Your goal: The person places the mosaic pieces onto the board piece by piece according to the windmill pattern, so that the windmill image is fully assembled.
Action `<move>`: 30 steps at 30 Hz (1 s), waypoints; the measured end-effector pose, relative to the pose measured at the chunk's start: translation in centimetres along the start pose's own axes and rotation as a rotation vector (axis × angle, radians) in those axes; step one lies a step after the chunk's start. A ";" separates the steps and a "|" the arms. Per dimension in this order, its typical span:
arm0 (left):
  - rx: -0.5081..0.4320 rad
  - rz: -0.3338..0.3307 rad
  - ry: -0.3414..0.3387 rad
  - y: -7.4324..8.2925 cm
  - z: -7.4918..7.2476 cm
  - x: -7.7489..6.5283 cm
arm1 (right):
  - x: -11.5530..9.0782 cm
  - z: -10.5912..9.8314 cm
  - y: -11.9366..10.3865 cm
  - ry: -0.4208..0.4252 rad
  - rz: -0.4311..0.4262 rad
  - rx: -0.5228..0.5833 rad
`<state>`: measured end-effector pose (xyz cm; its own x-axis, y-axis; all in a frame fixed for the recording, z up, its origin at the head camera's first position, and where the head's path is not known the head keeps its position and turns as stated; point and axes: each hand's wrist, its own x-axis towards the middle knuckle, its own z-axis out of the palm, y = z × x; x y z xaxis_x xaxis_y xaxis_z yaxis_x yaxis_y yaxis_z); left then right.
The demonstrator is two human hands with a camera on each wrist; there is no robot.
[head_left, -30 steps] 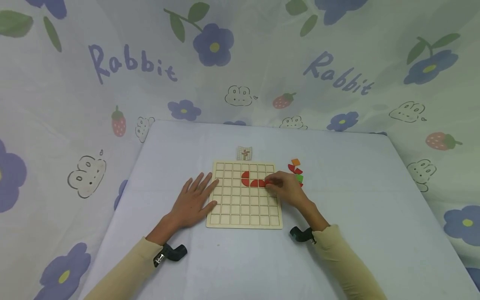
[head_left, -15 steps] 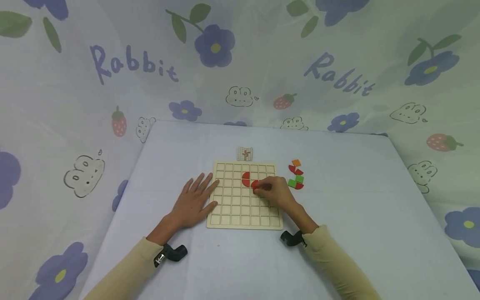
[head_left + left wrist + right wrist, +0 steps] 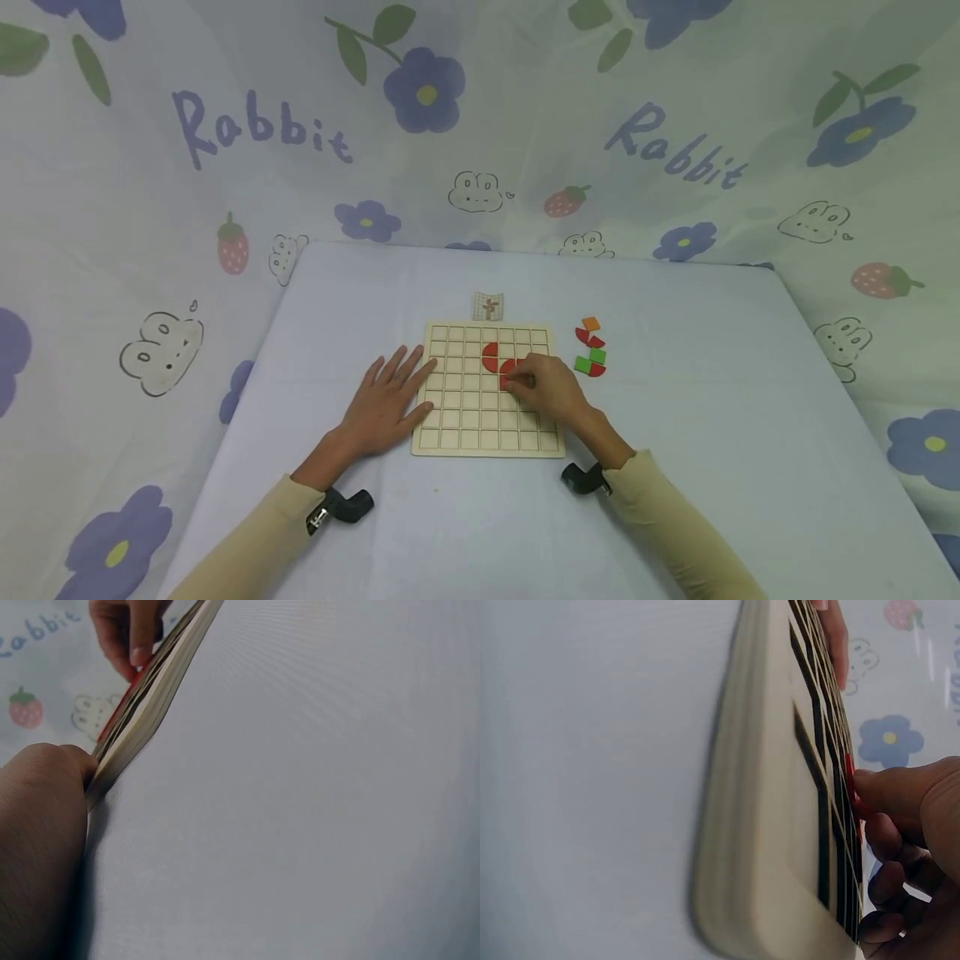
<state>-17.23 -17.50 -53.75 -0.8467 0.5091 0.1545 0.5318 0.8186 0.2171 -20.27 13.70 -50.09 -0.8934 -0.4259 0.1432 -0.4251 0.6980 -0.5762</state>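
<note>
A square wooden grid board (image 3: 471, 417) lies on the white tabletop. My left hand (image 3: 384, 410) is spread flat with its fingertips on the board's left edge. Over the board's middle, my right hand (image 3: 551, 387) pinches a red tile (image 3: 505, 383) with thumb and fingertips, at a cell just below another red tile (image 3: 508, 366). Two red quarter-circle tiles (image 3: 490, 358) sit one above the other up and to the left. In the right wrist view, my thumb and fingers meet at the red piece (image 3: 850, 771); its full outline is hidden.
To the right of the board lie an orange tile (image 3: 591, 323), green tiles (image 3: 597, 356) and several red quarter-circle tiles (image 3: 596, 369). Behind the board stands a small card (image 3: 488, 307) with a grid picture. A patterned curtain (image 3: 480, 108) rises behind the table.
My right hand has carried the red tile left and toward me, from the right end of the red row to a cell below it. My left hand stays in place.
</note>
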 end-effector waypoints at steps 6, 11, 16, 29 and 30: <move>-0.005 -0.004 -0.001 0.0 0.0 0.1 | -0.5 -0.2 0.7 0.040 0.007 0.008; -0.010 -0.008 -0.006 0.0 0.0 0.1 | -0.7 -1.1 1.8 0.085 0.052 -0.021; -0.010 -0.008 -0.010 0.0 -0.1 0.1 | -1.0 -2.5 3.1 0.140 0.098 -0.056; -0.014 -0.005 0.002 0.0 -0.2 0.0 | -2.8 -5.0 5.4 0.186 0.262 -0.109; -0.014 -0.004 0.004 0.0 -0.2 0.0 | -3.0 -5.1 5.6 0.192 0.271 -0.106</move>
<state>-17.22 -17.54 -53.59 -0.8489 0.5046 0.1572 0.5283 0.8170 0.2309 -20.70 21.85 -49.67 -0.9827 -0.1077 0.1507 -0.1722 0.8310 -0.5290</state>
